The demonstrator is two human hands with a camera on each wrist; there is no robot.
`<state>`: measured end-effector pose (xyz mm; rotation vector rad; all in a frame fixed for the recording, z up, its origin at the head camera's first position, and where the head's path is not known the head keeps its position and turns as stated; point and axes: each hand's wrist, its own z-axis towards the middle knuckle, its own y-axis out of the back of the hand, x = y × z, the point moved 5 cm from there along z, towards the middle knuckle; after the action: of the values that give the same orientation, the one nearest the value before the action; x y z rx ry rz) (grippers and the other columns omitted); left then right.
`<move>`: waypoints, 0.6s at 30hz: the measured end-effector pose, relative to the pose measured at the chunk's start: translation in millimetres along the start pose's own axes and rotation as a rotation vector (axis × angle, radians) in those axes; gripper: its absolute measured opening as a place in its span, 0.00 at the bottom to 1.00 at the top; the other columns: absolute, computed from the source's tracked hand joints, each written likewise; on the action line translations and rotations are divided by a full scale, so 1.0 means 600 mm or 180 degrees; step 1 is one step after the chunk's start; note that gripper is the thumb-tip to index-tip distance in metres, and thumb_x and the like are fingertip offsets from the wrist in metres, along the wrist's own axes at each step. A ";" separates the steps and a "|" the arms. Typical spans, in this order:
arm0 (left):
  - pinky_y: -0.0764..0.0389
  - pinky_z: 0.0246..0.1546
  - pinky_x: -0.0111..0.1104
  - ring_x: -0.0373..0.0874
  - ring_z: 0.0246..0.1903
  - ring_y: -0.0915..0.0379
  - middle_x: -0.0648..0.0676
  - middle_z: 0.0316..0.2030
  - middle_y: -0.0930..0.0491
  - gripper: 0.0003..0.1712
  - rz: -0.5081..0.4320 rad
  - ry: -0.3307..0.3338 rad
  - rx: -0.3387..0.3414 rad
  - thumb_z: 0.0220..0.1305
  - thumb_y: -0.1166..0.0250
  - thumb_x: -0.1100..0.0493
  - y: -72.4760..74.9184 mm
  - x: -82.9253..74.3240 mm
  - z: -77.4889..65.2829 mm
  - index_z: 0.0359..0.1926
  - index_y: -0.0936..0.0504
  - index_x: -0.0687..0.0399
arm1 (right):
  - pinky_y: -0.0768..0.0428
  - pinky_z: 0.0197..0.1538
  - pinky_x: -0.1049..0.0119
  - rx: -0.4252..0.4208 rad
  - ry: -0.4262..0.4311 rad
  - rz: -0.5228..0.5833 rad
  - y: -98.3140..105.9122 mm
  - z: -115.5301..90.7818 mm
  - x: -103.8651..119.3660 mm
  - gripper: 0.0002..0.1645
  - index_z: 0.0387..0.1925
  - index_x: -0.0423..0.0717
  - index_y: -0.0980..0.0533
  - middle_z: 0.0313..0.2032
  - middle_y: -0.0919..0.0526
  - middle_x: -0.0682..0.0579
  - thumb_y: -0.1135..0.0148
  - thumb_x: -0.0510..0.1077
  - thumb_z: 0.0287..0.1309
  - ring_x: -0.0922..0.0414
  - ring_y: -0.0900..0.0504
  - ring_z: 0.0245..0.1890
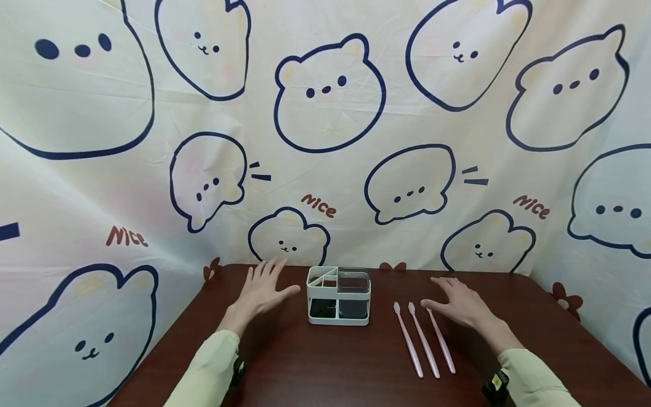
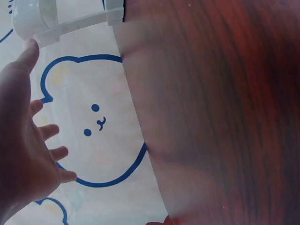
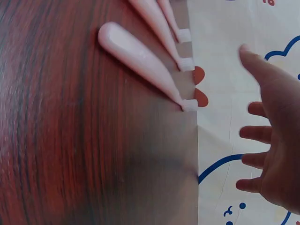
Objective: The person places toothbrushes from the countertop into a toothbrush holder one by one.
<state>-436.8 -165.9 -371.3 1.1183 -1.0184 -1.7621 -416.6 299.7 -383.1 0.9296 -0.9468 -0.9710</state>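
My left hand (image 1: pixel 259 291) has its fingers spread and holds nothing, just left of a white organizer (image 1: pixel 338 295) with divided upper slots and a grey cup-like compartment on its right. In the left wrist view the thumb tip of the left hand (image 2: pixel 28 136) overlaps the edge of the organizer (image 2: pixel 79 23). To the right, three pink toothbrushes (image 1: pixel 423 342) lie side by side, white bristle heads toward the back. My right hand (image 1: pixel 465 302), fingers extended and holding nothing, is beside the heads of the toothbrushes. The right wrist view shows the right hand (image 3: pixel 279 140) apart from the nearest toothbrush (image 3: pixel 140 61).
A dark reddish-brown wooden table (image 1: pixel 315 362) bears everything. Behind it and along both sides hangs a pale cloth (image 1: pixel 325 181) printed with blue-outlined cartoon animals. Dark wrist devices (image 1: pixel 495 387) are strapped over the light green sleeves (image 1: pixel 534 379).
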 end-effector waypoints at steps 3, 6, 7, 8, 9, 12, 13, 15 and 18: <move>0.59 0.72 0.66 0.65 0.74 0.54 0.62 0.76 0.46 0.52 -0.0121 -0.0035 -0.0029 0.61 0.46 0.25 0.004 -0.002 -0.001 0.77 0.45 0.47 | 0.29 0.57 0.30 0.0066 0.0030 0.0011 -0.002 0.000 0.004 0.51 0.68 0.40 0.32 0.64 0.29 0.30 0.42 0.73 0.58 0.30 0.31 0.63; 0.56 0.72 0.64 0.63 0.74 0.51 0.61 0.75 0.44 0.52 -0.0206 -0.0028 -0.0038 0.61 0.46 0.24 0.006 -0.003 -0.002 0.76 0.43 0.47 | 0.27 0.55 0.31 0.0136 0.0020 0.0025 -0.004 -0.001 0.006 0.50 0.67 0.40 0.32 0.63 0.28 0.31 0.42 0.73 0.59 0.31 0.29 0.61; 0.55 0.72 0.64 0.63 0.73 0.50 0.61 0.74 0.43 0.52 -0.0242 -0.0029 -0.0041 0.60 0.45 0.24 0.005 -0.003 -0.002 0.76 0.43 0.47 | 0.27 0.54 0.32 0.0154 0.0018 0.0035 -0.005 -0.001 0.006 0.50 0.67 0.41 0.31 0.63 0.28 0.31 0.42 0.73 0.58 0.31 0.28 0.61; 0.53 0.72 0.63 0.63 0.73 0.49 0.61 0.74 0.42 0.52 -0.0287 -0.0030 -0.0046 0.60 0.45 0.24 0.004 -0.002 -0.002 0.76 0.42 0.47 | 0.26 0.54 0.32 0.0165 0.0014 0.0049 -0.006 -0.002 0.006 0.50 0.67 0.41 0.31 0.63 0.28 0.31 0.42 0.73 0.58 0.31 0.28 0.60; 0.51 0.72 0.63 0.62 0.73 0.48 0.61 0.74 0.41 0.52 -0.0332 -0.0036 -0.0048 0.60 0.45 0.24 0.003 -0.002 -0.002 0.75 0.41 0.48 | 0.26 0.54 0.32 0.0170 0.0013 0.0063 -0.007 -0.003 0.006 0.50 0.67 0.41 0.31 0.62 0.28 0.31 0.42 0.74 0.58 0.31 0.28 0.60; 0.48 0.71 0.62 0.62 0.72 0.45 0.60 0.73 0.38 0.51 -0.0488 -0.0083 -0.0060 0.60 0.44 0.25 0.001 -0.002 -0.001 0.74 0.39 0.48 | 0.26 0.54 0.32 0.0154 0.0031 0.0092 -0.006 -0.006 0.009 0.50 0.67 0.41 0.31 0.62 0.27 0.31 0.41 0.73 0.57 0.32 0.27 0.60; 0.46 0.71 0.61 0.61 0.71 0.44 0.59 0.72 0.38 0.50 -0.0533 -0.0096 -0.0065 0.60 0.43 0.25 0.001 -0.002 -0.001 0.74 0.38 0.48 | 0.27 0.55 0.32 0.0148 0.0037 0.0111 -0.006 -0.007 0.010 0.49 0.66 0.41 0.31 0.62 0.27 0.31 0.40 0.73 0.57 0.32 0.27 0.60; 0.44 0.70 0.61 0.60 0.71 0.43 0.58 0.72 0.37 0.50 -0.0613 -0.0124 -0.0059 0.60 0.42 0.25 0.003 -0.005 -0.001 0.74 0.37 0.48 | 0.27 0.55 0.32 0.0153 0.0041 0.0158 -0.004 -0.008 0.013 0.48 0.66 0.41 0.30 0.61 0.27 0.32 0.39 0.72 0.57 0.32 0.27 0.60; 0.41 0.70 0.60 0.58 0.71 0.43 0.57 0.72 0.36 0.48 -0.0755 -0.0144 -0.0025 0.60 0.40 0.27 0.006 -0.011 -0.002 0.73 0.36 0.47 | 0.26 0.55 0.33 0.0186 -0.0004 0.0255 -0.003 -0.009 0.015 0.47 0.65 0.42 0.29 0.60 0.25 0.34 0.38 0.71 0.57 0.34 0.26 0.59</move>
<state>-433.0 -161.2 -366.6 1.2410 -0.9351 -1.9842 -409.3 291.7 -384.2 0.9333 -1.0104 -0.8801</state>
